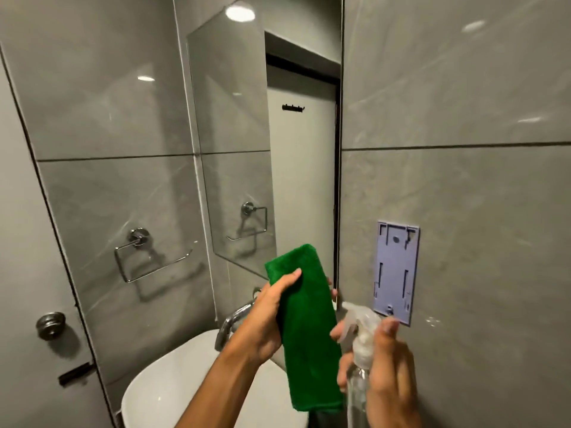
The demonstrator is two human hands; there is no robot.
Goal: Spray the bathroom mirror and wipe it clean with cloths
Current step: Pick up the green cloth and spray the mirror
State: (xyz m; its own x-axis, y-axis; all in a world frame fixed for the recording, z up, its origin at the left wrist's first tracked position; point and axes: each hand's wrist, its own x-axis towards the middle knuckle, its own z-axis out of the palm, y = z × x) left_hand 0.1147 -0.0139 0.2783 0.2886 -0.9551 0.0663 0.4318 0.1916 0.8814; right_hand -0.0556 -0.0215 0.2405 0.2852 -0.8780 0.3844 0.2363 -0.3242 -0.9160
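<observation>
A tall narrow mirror (247, 134) hangs on the grey tiled wall and reflects a white door with black hooks. My left hand (265, 316) grips a folded green cloth (309, 335), held upright below the mirror's lower edge. My right hand (386, 375) is closed around the neck of a clear spray bottle (360, 341), its white nozzle pointing left toward the cloth. The bottle's lower part runs out of the frame.
A white basin (160, 384) with a chrome tap (231, 319) sits below my hands. A chrome towel ring (145, 257) is on the left wall, and a door knob (51, 324) at the far left. A lilac wall bracket (397, 270) is to the right.
</observation>
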